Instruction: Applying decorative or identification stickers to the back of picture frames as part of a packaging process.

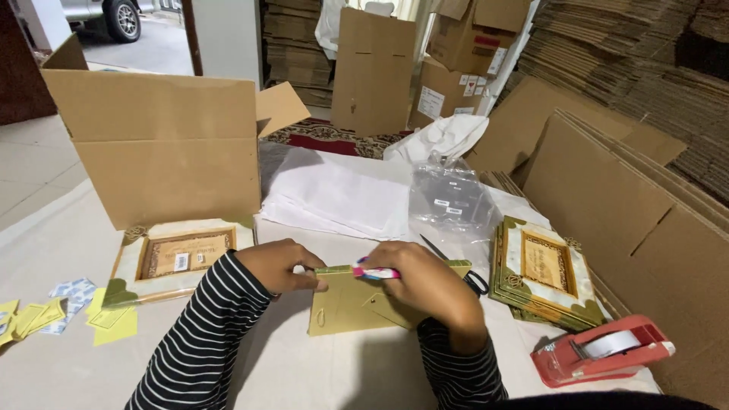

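Both hands grip 1 picture frame (357, 304) lying face down: left hand (277, 266) pinching its top edge, right hand (421, 281) clasping a pink-and-white pen (373, 272). It looks light, stiff, possibly breakable; best held by the edges.

We are looking from one head-worn camera, tilting down and forward over the table (319, 372), sitting close above both forearms, taking in the open cardboard box (163, 148) ahead and stacked flat cartons (645, 83) at right.

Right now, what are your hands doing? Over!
Left hand grips the frame's top edge. Right hand holds a pink pen on it. Frame lies back-up on the table. Scissors behind, partly hidden.
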